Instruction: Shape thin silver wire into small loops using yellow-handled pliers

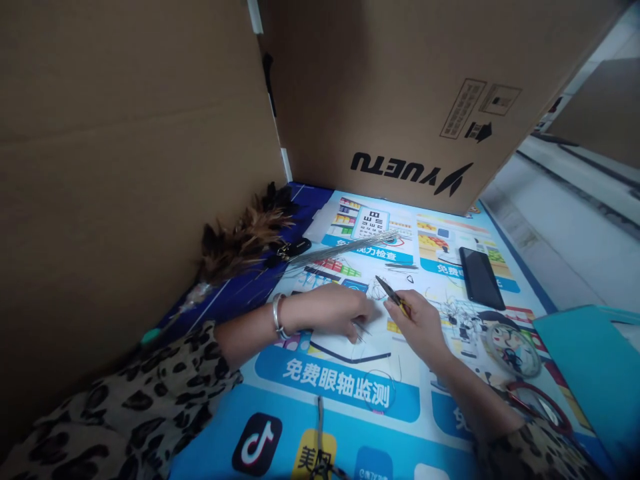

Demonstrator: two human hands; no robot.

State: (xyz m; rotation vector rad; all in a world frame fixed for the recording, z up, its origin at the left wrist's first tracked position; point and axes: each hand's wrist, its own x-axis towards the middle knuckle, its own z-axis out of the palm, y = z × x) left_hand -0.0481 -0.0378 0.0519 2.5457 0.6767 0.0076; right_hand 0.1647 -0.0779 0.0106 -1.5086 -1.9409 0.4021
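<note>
My right hand [420,327] is wrapped around a pair of pliers [387,289] with yellow-edged handles, their dark jaws pointing up and left. To the left, my left hand [345,312] is closed, thumb against fingers, with thin wire [361,331] showing at the fingertips. The pliers' jaws are apart from that wire. Beyond both hands lies a long bundle of straight thin wires [345,249]. A fine wire loop [380,390] rests nearer to me on the printed sheet [280,427].
Cardboard panels [400,87] stand behind and to the left. Brown feathers [245,233] lie along the left side. At right are a black phone [481,279], small dark bits, a round clear container [514,350], a red-rimmed round object [543,405] and a turquoise item [590,373].
</note>
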